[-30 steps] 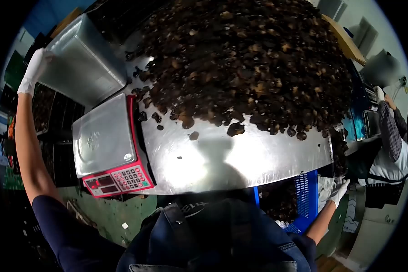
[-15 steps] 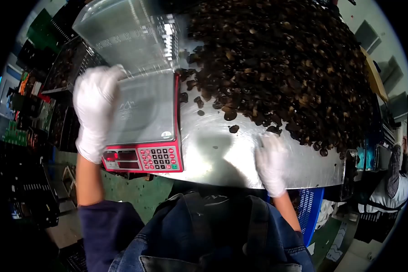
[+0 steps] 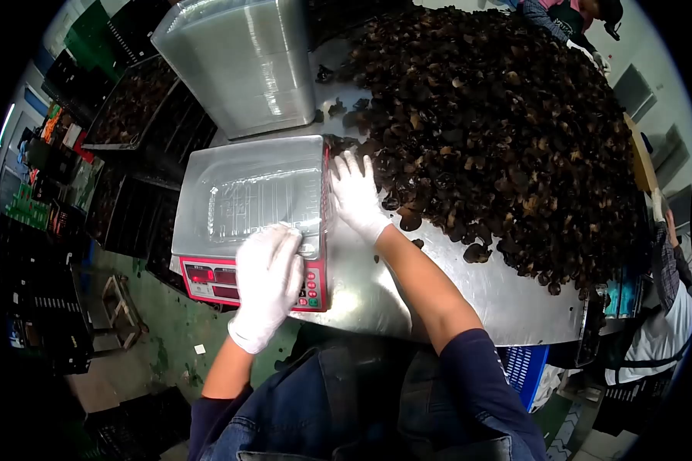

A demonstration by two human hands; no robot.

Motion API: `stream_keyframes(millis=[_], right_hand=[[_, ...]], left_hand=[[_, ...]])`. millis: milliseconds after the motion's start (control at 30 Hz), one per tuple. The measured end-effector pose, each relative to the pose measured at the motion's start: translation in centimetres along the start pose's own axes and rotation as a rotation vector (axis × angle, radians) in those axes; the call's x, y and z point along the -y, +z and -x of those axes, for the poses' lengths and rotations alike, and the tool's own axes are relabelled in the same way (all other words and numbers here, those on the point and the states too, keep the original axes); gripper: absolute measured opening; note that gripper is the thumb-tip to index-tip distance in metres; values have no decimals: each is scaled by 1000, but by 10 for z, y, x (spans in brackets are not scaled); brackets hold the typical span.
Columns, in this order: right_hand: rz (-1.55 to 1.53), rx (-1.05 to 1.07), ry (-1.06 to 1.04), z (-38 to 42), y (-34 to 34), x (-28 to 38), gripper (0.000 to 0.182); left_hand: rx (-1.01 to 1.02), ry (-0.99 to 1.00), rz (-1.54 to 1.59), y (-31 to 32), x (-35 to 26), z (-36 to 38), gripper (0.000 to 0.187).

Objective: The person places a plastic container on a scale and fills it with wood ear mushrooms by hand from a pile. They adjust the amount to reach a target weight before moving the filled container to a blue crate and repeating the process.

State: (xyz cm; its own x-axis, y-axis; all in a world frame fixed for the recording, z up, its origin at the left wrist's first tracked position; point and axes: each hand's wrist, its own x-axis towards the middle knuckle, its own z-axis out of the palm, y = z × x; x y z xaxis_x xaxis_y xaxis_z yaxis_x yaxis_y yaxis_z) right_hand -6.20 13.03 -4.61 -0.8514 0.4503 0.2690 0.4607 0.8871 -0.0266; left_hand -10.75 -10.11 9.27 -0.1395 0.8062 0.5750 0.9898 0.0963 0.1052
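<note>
Clear tray [image 3: 254, 192] at left hand [image 3: 266, 278]; scale [image 3: 221, 283] beneath

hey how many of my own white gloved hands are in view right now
2: your left hand at the near edge of the clear tray on the red scale, and your right hand between the scale and the dark pile. Neither is hidden.

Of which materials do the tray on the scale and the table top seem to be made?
Tray: probably clear plastic, glossy; transparent, with moulded ridges.
Table top: apparently bare metal, perhaps stainless steel, semi-glossy; silvery grey with bright reflections.
</note>
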Motion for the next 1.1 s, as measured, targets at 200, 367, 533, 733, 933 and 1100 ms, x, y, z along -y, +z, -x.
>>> stream_keyframes(millis=[200, 367, 533, 733, 933, 1100], right_hand=[[109, -62, 56, 71, -52, -52, 27], [83, -46, 175, 170, -92, -71, 26], [113, -112, 336, 252, -101, -93, 34], [14, -187, 567, 298, -114, -100, 51], [-110, -334, 619, 290, -123, -86, 49], [-99, -368, 674, 302, -129, -90, 47]], left_hand=[[173, 153, 246, 29, -48, 1, 46], [73, -74, -28, 25, -34, -2, 56], [141, -99, -219, 31, 14, 1, 38], [34, -21, 94, 19, -23, -8, 35], [591, 163, -416, 99, -81, -22, 59], [499, -50, -801, 158, -70, -23, 46]])
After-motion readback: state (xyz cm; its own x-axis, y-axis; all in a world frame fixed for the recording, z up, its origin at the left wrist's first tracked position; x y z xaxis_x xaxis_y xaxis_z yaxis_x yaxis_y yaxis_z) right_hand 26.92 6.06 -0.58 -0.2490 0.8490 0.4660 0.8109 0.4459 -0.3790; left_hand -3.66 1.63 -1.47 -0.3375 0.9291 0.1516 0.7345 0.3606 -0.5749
